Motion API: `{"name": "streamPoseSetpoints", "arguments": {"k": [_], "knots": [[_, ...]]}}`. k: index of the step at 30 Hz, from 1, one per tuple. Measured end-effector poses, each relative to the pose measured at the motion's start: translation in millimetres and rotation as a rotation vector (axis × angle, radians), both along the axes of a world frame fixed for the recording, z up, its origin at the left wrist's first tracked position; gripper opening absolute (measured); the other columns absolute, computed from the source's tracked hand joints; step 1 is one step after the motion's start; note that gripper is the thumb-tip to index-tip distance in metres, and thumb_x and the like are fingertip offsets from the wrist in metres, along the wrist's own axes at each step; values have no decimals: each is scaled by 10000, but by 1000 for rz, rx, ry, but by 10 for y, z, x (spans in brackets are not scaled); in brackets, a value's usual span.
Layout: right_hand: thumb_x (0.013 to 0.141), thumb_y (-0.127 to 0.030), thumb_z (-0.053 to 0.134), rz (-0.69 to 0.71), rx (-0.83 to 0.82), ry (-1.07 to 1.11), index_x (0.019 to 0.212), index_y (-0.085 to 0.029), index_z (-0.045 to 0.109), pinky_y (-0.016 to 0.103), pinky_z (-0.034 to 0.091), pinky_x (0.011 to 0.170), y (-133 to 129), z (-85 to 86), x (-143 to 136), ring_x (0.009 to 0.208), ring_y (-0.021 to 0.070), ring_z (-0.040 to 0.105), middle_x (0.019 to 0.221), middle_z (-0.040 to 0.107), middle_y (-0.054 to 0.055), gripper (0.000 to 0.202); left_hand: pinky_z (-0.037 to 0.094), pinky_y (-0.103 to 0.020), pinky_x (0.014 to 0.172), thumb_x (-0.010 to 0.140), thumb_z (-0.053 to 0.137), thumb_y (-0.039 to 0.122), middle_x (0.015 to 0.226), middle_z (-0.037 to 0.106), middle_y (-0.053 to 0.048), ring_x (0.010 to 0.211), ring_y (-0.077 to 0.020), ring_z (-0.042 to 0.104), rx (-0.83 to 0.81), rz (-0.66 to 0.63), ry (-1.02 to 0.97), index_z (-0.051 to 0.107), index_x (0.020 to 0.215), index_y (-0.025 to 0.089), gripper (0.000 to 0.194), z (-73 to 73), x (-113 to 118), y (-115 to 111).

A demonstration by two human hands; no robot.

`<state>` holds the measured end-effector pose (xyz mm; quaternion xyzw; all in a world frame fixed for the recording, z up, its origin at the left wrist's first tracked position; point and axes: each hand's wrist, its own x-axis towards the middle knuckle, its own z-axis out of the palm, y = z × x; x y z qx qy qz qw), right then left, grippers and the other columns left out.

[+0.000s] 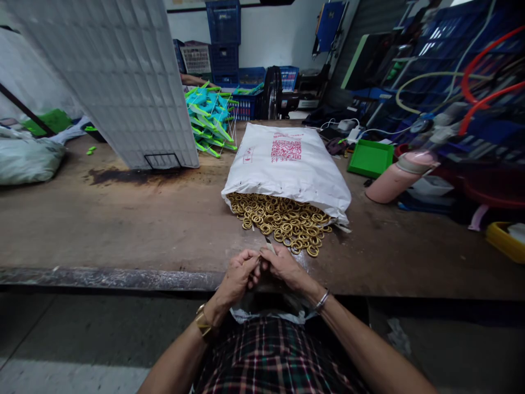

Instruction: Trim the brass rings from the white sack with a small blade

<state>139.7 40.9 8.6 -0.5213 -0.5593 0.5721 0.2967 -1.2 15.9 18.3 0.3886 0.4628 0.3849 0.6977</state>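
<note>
Both my hands meet just beyond the table's front edge, fingertips close together. My left hand (241, 273) is closed in a pinch; whatever it holds is small and mostly hidden by the fingers. My right hand (285, 265) is closed around a small knife-like tool (269, 245) with a pale body and a dark tip pointing up and away. Right ahead, many brass-coloured rings (287, 225) spill out of the open mouth of a white sack (262, 175) lying on its side. The sack carries red print.
The wooden table (156, 230) runs across the view. A grey ribbed panel (156, 98) stands at the left, with green and blue pieces (211, 117) behind it. To the right are a green tray (370, 157), a pink bottle (400, 178) and a yellow container (505, 241).
</note>
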Motion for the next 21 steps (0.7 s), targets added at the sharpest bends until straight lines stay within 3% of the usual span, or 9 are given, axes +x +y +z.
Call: {"name": "streamPoseSetpoints", "arguments": {"k": [4, 9, 13, 21], "knots": [[811, -405, 376, 13, -43, 66, 611, -183, 451, 192, 215, 382, -1, 52, -16, 359, 52, 281, 473, 441, -62, 308, 246, -139, 370, 733, 575, 460, 589, 500, 37, 411, -26, 395, 8, 11, -88, 521, 752, 150, 315, -10, 9, -19], [798, -276, 379, -60, 275, -259, 613, -180, 456, 194, 288, 490, 8, 83, 3, 499, 84, 401, 537, 460, -36, 223, 251, -143, 369, 706, 601, 465, 591, 512, 42, 415, -34, 411, 21, 75, -36, 494, 760, 162, 326, -19, 24, -22], [784, -185, 388, 130, 440, -531, 686, -179, 495, 207, 282, 533, -57, 67, 12, 545, 100, 412, 585, 495, -18, 145, 260, -144, 379, 689, 604, 485, 595, 519, 44, 426, -37, 425, 28, 107, 4, 483, 750, 168, 345, -8, 23, -12], [745, -127, 421, 304, 454, -787, 867, -171, 549, 225, 297, 592, -98, 95, -3, 646, 138, 507, 725, 610, 44, 183, 265, -148, 383, 680, 594, 478, 577, 517, 40, 429, -49, 431, 48, 116, 90, 479, 727, 173, 329, 33, 30, -6]]}}
